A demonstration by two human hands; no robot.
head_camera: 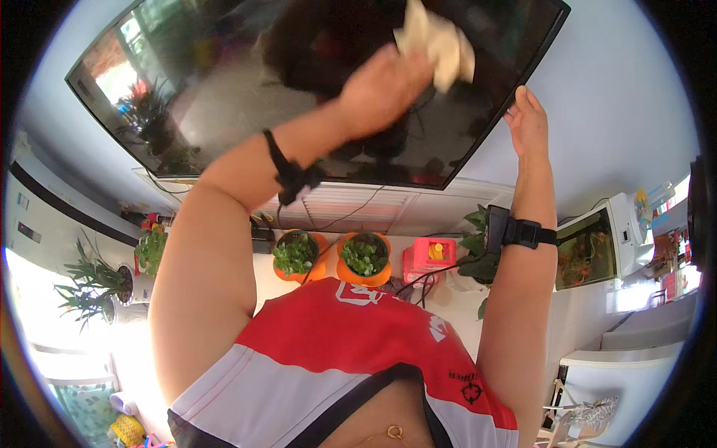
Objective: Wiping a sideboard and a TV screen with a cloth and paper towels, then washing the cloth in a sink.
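A large flat-screen television [235, 95] with a glossy dark screen fills the upper part of the view. My left hand [386, 89] is over the right half of the screen, blurred, gripping a crumpled cream-coloured cloth [440, 47] that lies against or just in front of the glass. At the television's right edge is my right hand [526, 120], with its thumb at the black frame and its fingers partly hidden behind it. Each forearm wears a black strap; the one on the right carries a black device [497, 229].
Below the television stand two potted plants [364, 255] in orange saucers, a pink toy-like box [428, 255] and dark cables. A leafy plant [476, 269] and a fish tank [585, 249] are at the right. More plants [101, 280] and a white appliance [61, 224] stand at the left.
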